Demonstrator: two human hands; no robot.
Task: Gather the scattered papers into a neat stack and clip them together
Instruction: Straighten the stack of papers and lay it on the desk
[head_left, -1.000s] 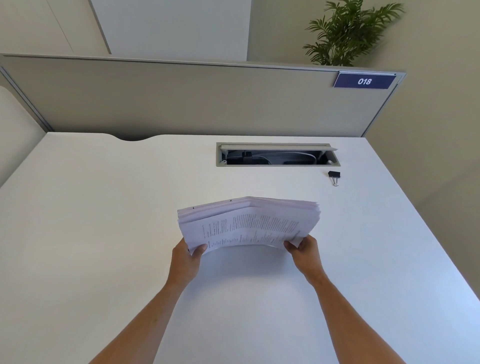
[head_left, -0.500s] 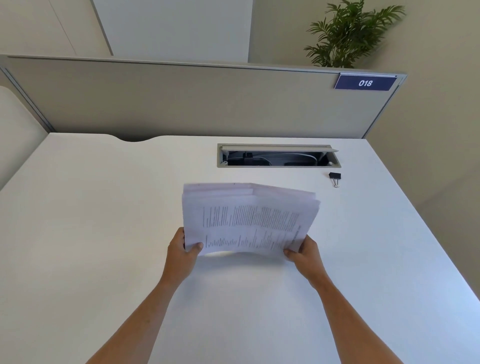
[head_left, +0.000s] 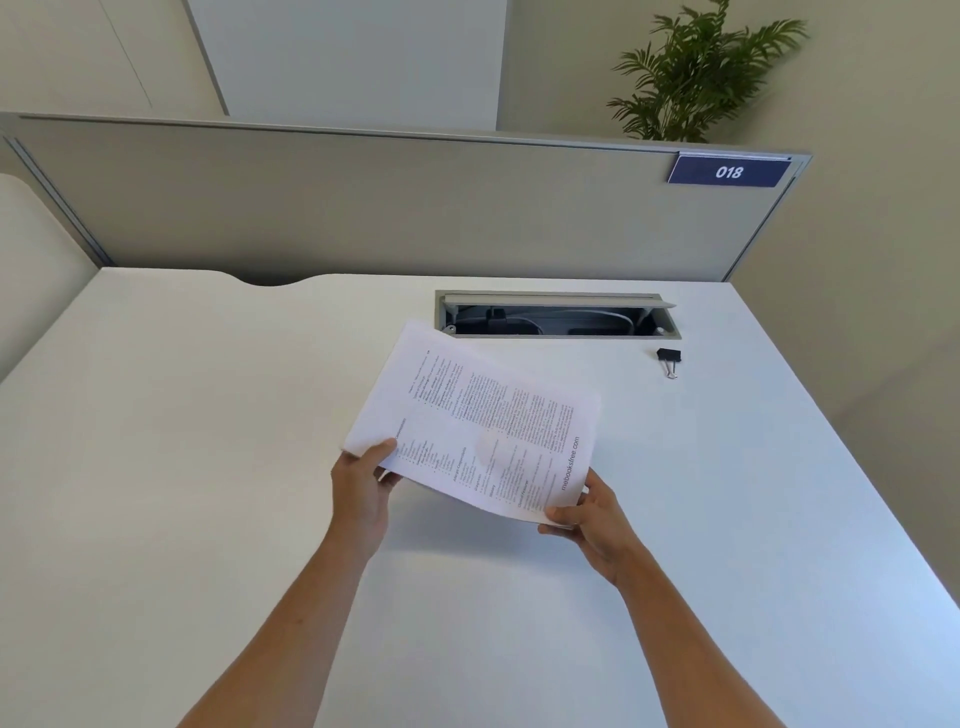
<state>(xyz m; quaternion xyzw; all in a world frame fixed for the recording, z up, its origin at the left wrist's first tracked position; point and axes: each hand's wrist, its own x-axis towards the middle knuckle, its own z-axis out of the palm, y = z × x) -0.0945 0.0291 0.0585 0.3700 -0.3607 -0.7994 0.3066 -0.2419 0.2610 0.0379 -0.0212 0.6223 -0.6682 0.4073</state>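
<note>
Above the desk (head_left: 208, 467), left hand (head_left: 361, 486) and right hand (head_left: 592, 517) both pinch the papers (head_left: 483, 431), clip (head_left: 669, 358) lying well apart

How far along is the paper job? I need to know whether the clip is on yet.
Gathering looks done: no loose sheets lie on the desk. In hand: the paper stack is held above the desk, the left hand gripping its left corner, the right hand its lower right corner. Left: clipping. The binder clip lies untouched by the cable tray.
</note>
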